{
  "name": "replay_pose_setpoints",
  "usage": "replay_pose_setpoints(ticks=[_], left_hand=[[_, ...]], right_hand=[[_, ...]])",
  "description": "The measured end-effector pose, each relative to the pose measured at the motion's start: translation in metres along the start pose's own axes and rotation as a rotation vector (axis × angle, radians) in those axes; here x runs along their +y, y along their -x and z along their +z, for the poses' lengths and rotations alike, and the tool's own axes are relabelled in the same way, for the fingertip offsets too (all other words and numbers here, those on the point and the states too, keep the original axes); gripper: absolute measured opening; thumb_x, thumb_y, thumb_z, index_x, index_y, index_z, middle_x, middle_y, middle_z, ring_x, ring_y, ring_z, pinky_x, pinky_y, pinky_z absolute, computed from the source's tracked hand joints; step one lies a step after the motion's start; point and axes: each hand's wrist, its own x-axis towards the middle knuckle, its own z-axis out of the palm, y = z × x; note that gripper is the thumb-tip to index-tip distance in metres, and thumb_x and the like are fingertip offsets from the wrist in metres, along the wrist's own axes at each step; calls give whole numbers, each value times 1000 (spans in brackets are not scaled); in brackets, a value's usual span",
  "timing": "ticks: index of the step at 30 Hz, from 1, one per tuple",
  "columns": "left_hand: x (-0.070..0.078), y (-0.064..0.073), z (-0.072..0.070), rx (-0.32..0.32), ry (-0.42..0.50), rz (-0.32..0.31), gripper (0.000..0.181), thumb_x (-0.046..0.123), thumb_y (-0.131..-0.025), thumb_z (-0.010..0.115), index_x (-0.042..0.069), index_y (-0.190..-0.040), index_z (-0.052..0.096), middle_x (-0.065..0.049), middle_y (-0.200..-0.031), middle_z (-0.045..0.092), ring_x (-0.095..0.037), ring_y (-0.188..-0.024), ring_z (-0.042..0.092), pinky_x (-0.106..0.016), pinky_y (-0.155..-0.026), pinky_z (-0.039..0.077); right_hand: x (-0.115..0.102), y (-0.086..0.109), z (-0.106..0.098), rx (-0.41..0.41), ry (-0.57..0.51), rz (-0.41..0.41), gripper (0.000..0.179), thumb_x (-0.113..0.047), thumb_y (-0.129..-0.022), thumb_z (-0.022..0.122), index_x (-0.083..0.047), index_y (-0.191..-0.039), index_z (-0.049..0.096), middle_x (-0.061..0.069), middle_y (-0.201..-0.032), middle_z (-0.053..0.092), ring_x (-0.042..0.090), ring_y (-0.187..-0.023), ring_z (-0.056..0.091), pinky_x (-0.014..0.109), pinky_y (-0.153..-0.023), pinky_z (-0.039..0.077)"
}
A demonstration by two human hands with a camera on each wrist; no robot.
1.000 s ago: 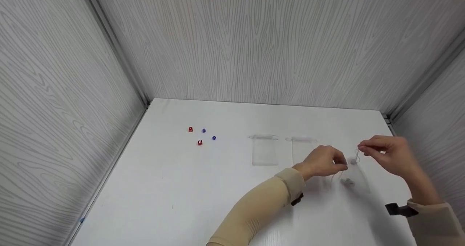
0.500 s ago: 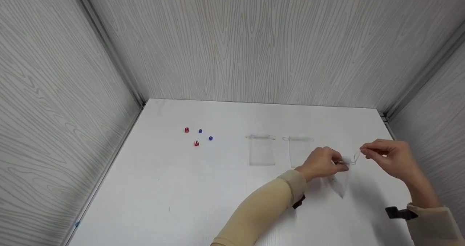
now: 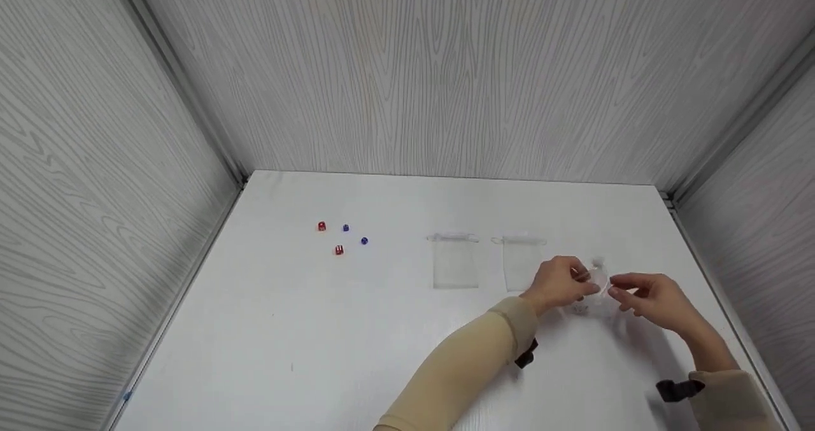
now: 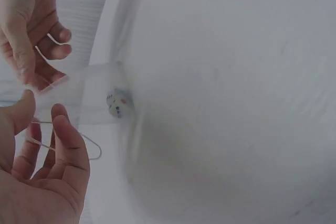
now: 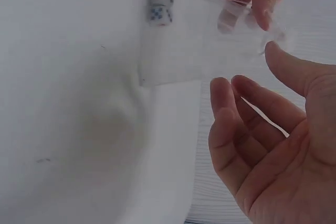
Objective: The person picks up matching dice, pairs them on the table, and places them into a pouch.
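Towards the right side of the table, my left hand [image 3: 559,282] pinches a sheer white drawstring bag [image 3: 592,307] near its mouth. Several small white dice [image 5: 160,9] with coloured pips show through its bottom end. A loop of the drawstring [image 4: 95,149] sticks out past my left fingers in the left wrist view. My right hand [image 3: 656,302] is at the other side of the bag's mouth, fingers bent loosely. In the right wrist view its thumb [image 5: 286,66] and forefinger stand apart, with their tips right at the bag's edge.
Two flat sheer bags [image 3: 455,264] lie side by side left of my hands, the nearer one [image 3: 522,262] partly behind my left hand. Further left are two red dice [image 3: 339,250] and two blue dice [image 3: 364,240]. Grained panels [image 3: 407,74] wall in the table [image 3: 356,342].
My right hand has come left and down from holding a drawstring end out to the side, and is now beside my left hand. The bag has turned, with its gathered top now pointing away.
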Motion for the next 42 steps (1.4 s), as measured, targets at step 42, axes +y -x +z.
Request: replay_pose_setpoints(ticks=[42], left_hand=[[-1, -62, 28, 218, -259, -227, 24, 16, -97, 77, 17, -74, 69, 0, -77, 75, -15, -65, 60, -34, -61, 54]], right_hand=[[43, -77, -11, -13, -145, 361, 43, -28, -106, 80, 8, -130, 78, -13, -85, 80, 4, -78, 69, 24, -71, 60]])
